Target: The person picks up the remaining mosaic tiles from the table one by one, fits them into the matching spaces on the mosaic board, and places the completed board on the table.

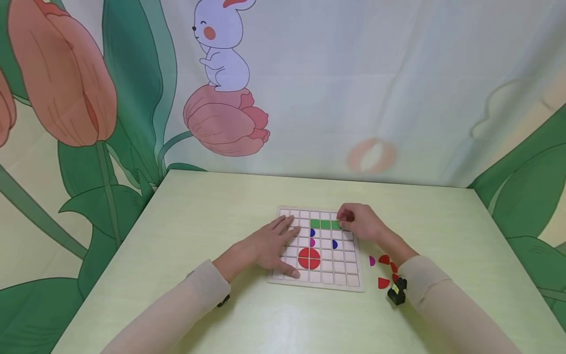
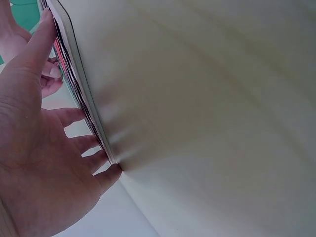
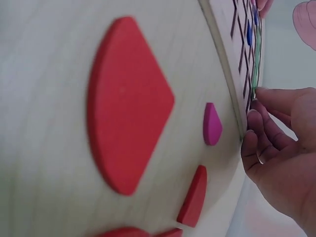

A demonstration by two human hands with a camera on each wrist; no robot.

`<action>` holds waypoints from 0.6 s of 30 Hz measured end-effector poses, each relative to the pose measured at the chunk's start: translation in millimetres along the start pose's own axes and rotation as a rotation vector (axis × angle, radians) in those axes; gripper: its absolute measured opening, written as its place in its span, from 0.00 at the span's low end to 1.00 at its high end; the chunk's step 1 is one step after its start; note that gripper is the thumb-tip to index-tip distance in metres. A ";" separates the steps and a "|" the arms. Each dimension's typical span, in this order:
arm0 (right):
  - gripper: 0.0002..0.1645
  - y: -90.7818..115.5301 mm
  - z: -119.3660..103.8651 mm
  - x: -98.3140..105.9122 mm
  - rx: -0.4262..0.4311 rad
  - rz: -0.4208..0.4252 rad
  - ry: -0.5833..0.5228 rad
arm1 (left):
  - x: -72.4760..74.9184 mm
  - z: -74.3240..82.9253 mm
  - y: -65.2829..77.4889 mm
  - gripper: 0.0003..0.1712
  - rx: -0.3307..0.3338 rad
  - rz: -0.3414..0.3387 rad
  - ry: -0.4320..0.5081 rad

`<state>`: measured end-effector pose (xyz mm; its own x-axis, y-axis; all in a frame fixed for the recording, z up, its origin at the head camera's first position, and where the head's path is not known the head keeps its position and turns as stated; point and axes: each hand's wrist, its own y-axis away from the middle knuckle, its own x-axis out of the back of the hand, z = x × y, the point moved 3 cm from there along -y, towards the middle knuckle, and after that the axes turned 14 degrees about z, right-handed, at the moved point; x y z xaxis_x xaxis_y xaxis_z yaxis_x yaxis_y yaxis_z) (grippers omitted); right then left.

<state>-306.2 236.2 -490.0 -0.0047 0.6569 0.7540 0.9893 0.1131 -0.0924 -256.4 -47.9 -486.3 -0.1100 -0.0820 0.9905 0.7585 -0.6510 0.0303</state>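
Note:
A white square grid board [image 1: 316, 286] lies on the table. My left hand [image 1: 269, 247] rests spread over its left side, thumb on the near part and fingers toward the far rows. In the left wrist view its fingertips [image 2: 98, 160] meet the board's edge. My right hand [image 1: 363, 222] is at the far right of the grid, its thumb and finger pinching a green square tile at the right end of a green row [image 1: 325, 224]. Four red quarter pieces form a circle [image 1: 304, 253]. Blue pieces [image 1: 334, 244] and a magenta piece [image 1: 312, 242] also sit in cells.
Right of the board lie several loose red pieces [image 1: 383, 283] and one loose magenta piece [image 1: 372, 261]. A black wrist mount [image 1: 397, 291] hangs under the right sleeve, close to them. Behind the table's far edge hangs a printed curtain [image 1: 309, 98].

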 end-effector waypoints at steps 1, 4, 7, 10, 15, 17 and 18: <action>0.05 1.0 -1.6 2.1 0.007 -0.001 0.004 | 0.3 0.0 0.2 0.73 0.000 0.000 0.002; 0.06 7.3 -5.3 12.6 0.043 0.000 0.022 | 0.6 0.0 0.2 0.73 -0.005 0.007 0.014; 0.06 18.6 -4.4 26.6 0.081 -0.002 0.044 | -0.3 -0.8 -0.3 0.73 -0.008 0.015 0.011; 0.06 33.2 1.3 38.7 0.093 -0.023 0.078 | 0.0 -1.3 -0.5 0.73 -0.005 0.017 -0.001; 0.06 60.7 11.1 51.2 0.083 -0.079 0.097 | 1.4 -0.6 0.4 0.73 0.005 0.008 0.018; 0.07 70.3 14.9 53.4 0.079 -0.090 0.098 | 1.3 -0.2 0.9 0.73 0.005 0.008 0.027; 0.08 74.3 16.7 53.8 0.081 -0.091 0.100 | 0.5 -0.3 1.0 0.73 0.002 0.007 0.023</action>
<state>-235.4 292.5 -467.2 -0.0755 0.5642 0.8222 0.9705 0.2311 -0.0695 -255.9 -48.8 -485.8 -0.1199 -0.1039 0.9873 0.7608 -0.6486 0.0241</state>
